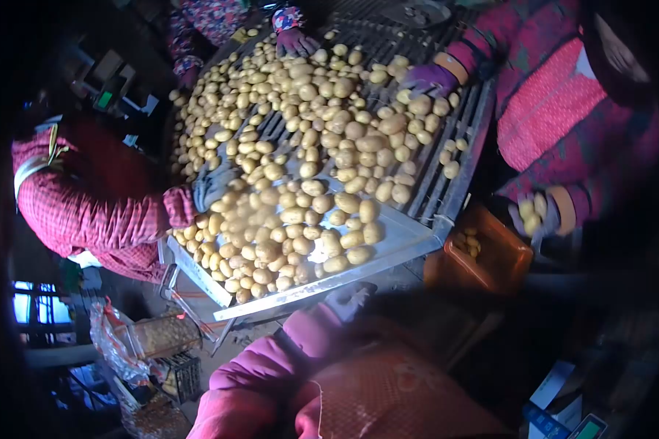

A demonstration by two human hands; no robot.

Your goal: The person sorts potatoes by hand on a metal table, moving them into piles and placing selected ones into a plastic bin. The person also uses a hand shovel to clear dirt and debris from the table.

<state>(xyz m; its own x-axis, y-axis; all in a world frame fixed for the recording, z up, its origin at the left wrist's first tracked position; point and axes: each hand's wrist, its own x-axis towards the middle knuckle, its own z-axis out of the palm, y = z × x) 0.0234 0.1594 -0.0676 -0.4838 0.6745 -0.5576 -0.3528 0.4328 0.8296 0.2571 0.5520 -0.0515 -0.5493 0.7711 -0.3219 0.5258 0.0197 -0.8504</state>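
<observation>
My left hand [350,301], in a greyish glove below a pink sleeve [311,333], is just below the front edge of the metal tray [322,291]. Its fingers are dim and blurred, so I cannot make out their pose or whether anything is in them. My right hand does not show. Many potatoes [267,251] lie heaped on the tray, running back over the slatted sorting table [436,194].
A co-worker's gloved hand [214,186] touches potatoes at left; another's purple glove [428,79] lies on them at right. That person's other hand [540,216] holds potatoes by an orange crate [490,256]. A third person's glove [296,42] is at the back.
</observation>
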